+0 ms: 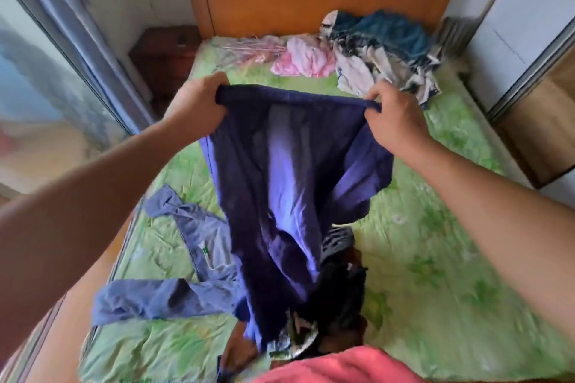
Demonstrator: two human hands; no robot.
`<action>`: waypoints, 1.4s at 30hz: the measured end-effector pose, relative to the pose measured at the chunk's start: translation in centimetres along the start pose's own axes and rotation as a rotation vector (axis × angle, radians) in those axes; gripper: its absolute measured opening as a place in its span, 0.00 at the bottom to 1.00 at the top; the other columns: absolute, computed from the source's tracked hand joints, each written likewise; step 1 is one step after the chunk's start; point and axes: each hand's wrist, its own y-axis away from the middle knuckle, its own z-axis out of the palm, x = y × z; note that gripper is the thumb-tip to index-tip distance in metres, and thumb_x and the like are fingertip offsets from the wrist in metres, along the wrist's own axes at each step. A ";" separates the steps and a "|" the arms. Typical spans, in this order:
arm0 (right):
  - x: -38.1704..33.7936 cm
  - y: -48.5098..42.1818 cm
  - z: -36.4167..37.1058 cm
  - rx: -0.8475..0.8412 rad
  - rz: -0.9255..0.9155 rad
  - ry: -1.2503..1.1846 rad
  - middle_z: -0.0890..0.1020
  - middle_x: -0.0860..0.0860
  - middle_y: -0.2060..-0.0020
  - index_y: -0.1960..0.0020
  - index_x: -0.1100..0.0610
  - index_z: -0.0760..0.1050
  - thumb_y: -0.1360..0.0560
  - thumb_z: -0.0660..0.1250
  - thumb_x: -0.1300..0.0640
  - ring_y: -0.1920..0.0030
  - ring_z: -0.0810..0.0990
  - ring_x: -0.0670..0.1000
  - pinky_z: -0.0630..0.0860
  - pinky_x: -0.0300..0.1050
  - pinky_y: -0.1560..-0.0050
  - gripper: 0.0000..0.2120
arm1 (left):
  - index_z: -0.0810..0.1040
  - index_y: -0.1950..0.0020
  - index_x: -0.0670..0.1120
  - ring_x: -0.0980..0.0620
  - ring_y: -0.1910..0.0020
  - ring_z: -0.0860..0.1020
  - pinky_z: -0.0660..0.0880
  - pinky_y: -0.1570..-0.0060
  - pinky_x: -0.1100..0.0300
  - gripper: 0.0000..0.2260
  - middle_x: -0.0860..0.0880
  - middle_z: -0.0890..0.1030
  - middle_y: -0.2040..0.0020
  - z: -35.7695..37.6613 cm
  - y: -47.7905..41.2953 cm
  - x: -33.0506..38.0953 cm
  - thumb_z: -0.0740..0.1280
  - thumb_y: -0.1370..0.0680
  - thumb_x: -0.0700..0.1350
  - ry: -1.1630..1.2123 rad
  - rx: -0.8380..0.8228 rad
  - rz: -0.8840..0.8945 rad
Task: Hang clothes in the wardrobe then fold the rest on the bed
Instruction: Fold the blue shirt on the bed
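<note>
Both hands, left [199,99] & right [393,116], grip purple garment [289,183] by top edge; soft, light, floppy — hold corners.

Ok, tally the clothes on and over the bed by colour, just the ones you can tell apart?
Purple garment, held by left hand and right hand: 1
Blue-grey shirt: 1
Pink garment: 1
Teal garment: 1
White patterned garment: 1
Total: 5; the dark heap can't be separated.

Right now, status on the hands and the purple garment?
Left hand, right hand grip purple garment at top edge. Hangs over bed. Dark clothes heap under its hem.
</note>
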 end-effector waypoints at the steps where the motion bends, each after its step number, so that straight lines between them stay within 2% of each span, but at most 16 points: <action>1: 0.0 -0.3 -1.3 0.049 0.021 -0.006 0.83 0.58 0.56 0.49 0.53 0.77 0.26 0.66 0.56 0.53 0.80 0.64 0.74 0.53 0.57 0.06 | 0.74 0.54 0.46 0.35 0.59 0.76 0.72 0.61 0.47 0.08 0.38 0.78 0.60 -1.1 -0.3 0.7 0.64 0.30 0.36 0.026 0.038 0.008; 5: 1.0 -0.2 -4.7 0.043 0.150 0.091 0.83 0.58 0.55 0.53 0.55 0.77 0.23 0.65 0.44 0.51 0.81 0.64 0.74 0.53 0.56 0.14 | 0.75 0.52 0.41 0.39 0.58 0.76 0.72 0.58 0.47 0.17 0.38 0.79 0.58 -3.0 -0.8 3.3 0.56 0.36 0.43 0.103 0.028 0.060; 8: 1.4 0.9 -5.8 -0.050 0.300 0.063 0.83 0.63 0.51 0.49 0.59 0.80 0.21 0.62 0.40 0.48 0.81 0.65 0.74 0.53 0.52 0.22 | 0.78 0.52 0.44 0.47 0.60 0.74 0.71 0.58 0.52 0.12 0.42 0.78 0.61 -2.6 -0.4 5.2 0.66 0.33 0.46 0.259 -0.124 -0.001; 10: 1.2 1.5 -6.3 -0.059 0.411 -0.154 0.81 0.58 0.58 0.52 0.59 0.80 0.23 0.64 0.43 0.54 0.79 0.61 0.72 0.51 0.54 0.18 | 0.80 0.53 0.46 0.47 0.60 0.77 0.76 0.56 0.47 0.12 0.39 0.80 0.59 -2.0 0.2 6.2 0.75 0.34 0.47 0.413 -0.292 -0.077; 13: 0.5 2.4 -7.2 -0.080 0.502 -0.380 0.77 0.54 0.62 0.56 0.56 0.77 0.26 0.66 0.51 0.60 0.74 0.55 0.68 0.48 0.58 0.09 | 0.83 0.50 0.46 0.42 0.58 0.81 0.78 0.54 0.41 0.13 0.34 0.83 0.51 -0.4 0.7 7.3 0.78 0.31 0.50 0.569 -0.473 -0.156; 17: 1.1 3.3 -8.7 -0.057 0.568 -0.551 0.81 0.59 0.50 0.46 0.59 0.76 0.23 0.65 0.56 0.50 0.80 0.58 0.73 0.50 0.52 0.09 | 0.82 0.52 0.49 0.45 0.62 0.80 0.74 0.63 0.50 0.04 0.41 0.83 0.57 2.1 1.0 9.5 0.72 0.23 0.49 0.679 -0.431 -0.199; 19: 1.6 3.8 -9.6 -0.010 0.549 -0.520 0.79 0.55 0.57 0.55 0.56 0.73 0.22 0.65 0.57 0.58 0.77 0.54 0.70 0.46 0.58 0.03 | 0.80 0.48 0.45 0.45 0.62 0.79 0.74 0.65 0.52 0.08 0.40 0.81 0.57 2.9 1.3 10.9 0.71 0.22 0.48 0.702 -0.403 -0.181; 21: 2.2 4.0 -10.6 0.035 0.527 -0.470 0.71 0.50 0.65 0.62 0.52 0.66 0.22 0.65 0.57 0.65 0.68 0.50 0.62 0.45 0.66 0.11 | 0.79 0.46 0.42 0.42 0.59 0.79 0.74 0.61 0.48 0.09 0.36 0.82 0.55 3.3 1.6 12.9 0.71 0.22 0.47 0.720 -0.371 -0.175; 26: 3.3 5.0 -13.5 0.014 0.542 -0.665 0.75 0.56 0.58 0.54 0.53 0.71 0.23 0.64 0.64 0.56 0.73 0.52 0.69 0.48 0.57 0.07 | 0.78 0.56 0.49 0.45 0.61 0.79 0.75 0.61 0.50 0.04 0.40 0.81 0.57 4.5 3.0 20.1 0.71 0.22 0.44 0.753 -0.343 -0.117; 28: 4.0 5.9 -14.9 -0.027 0.560 -0.761 0.76 0.54 0.57 0.50 0.50 0.74 0.24 0.63 0.66 0.58 0.74 0.53 0.70 0.45 0.61 0.12 | 0.78 0.55 0.48 0.47 0.64 0.79 0.75 0.64 0.55 0.04 0.42 0.81 0.59 5.3 4.0 23.5 0.70 0.21 0.42 0.756 -0.350 -0.066; 30: 5.1 7.0 -16.7 -0.115 0.551 -0.881 0.75 0.53 0.57 0.48 0.48 0.76 0.24 0.61 0.67 0.65 0.74 0.51 0.72 0.40 0.67 0.15 | 0.78 0.50 0.45 0.44 0.58 0.82 0.78 0.58 0.52 0.02 0.39 0.83 0.53 6.3 5.2 26.9 0.69 0.21 0.39 0.765 -0.373 -0.017; 32: 6.6 8.4 -18.7 -0.205 0.522 -0.960 0.76 0.53 0.60 0.51 0.50 0.76 0.22 0.59 0.67 0.70 0.75 0.50 0.75 0.39 0.70 0.14 | 0.77 0.41 0.43 0.41 0.50 0.81 0.77 0.49 0.49 0.08 0.37 0.82 0.46 7.3 6.5 30.6 0.67 0.20 0.36 0.787 -0.405 -0.010; 35: 9.9 10.4 -22.0 -0.242 0.504 -1.034 0.77 0.53 0.64 0.55 0.51 0.74 0.21 0.59 0.66 0.73 0.77 0.50 0.77 0.40 0.70 0.12 | 0.74 0.38 0.45 0.45 0.52 0.78 0.75 0.51 0.49 0.11 0.37 0.81 0.44 8.9 8.3 36.5 0.64 0.19 0.35 0.808 -0.414 -0.002; 38: 14.0 12.5 -25.6 -0.234 0.545 -1.110 0.80 0.50 0.70 0.55 0.52 0.74 0.21 0.60 0.64 0.73 0.80 0.50 0.79 0.43 0.71 0.09 | 0.74 0.40 0.50 0.53 0.55 0.80 0.76 0.55 0.58 0.09 0.50 0.82 0.50 10.4 10.4 42.1 0.65 0.19 0.51 0.964 -0.495 -0.027; 40: 16.9 13.9 -27.8 -0.254 0.562 -1.151 0.82 0.50 0.71 0.54 0.54 0.74 0.23 0.59 0.65 0.72 0.82 0.51 0.80 0.44 0.69 0.09 | 0.72 0.36 0.51 0.58 0.49 0.81 0.78 0.51 0.61 0.22 0.55 0.82 0.47 11.7 11.9 45.1 0.71 0.26 0.58 0.957 -0.537 0.047; 42: 19.6 15.1 -29.5 -0.245 0.577 -1.151 0.81 0.53 0.66 0.51 0.54 0.74 0.25 0.55 0.69 0.70 0.83 0.53 0.81 0.46 0.66 0.13 | 0.66 0.27 0.48 0.54 0.40 0.79 0.75 0.43 0.60 0.35 0.51 0.78 0.37 13.4 12.9 47.7 0.79 0.29 0.51 0.720 -0.477 0.200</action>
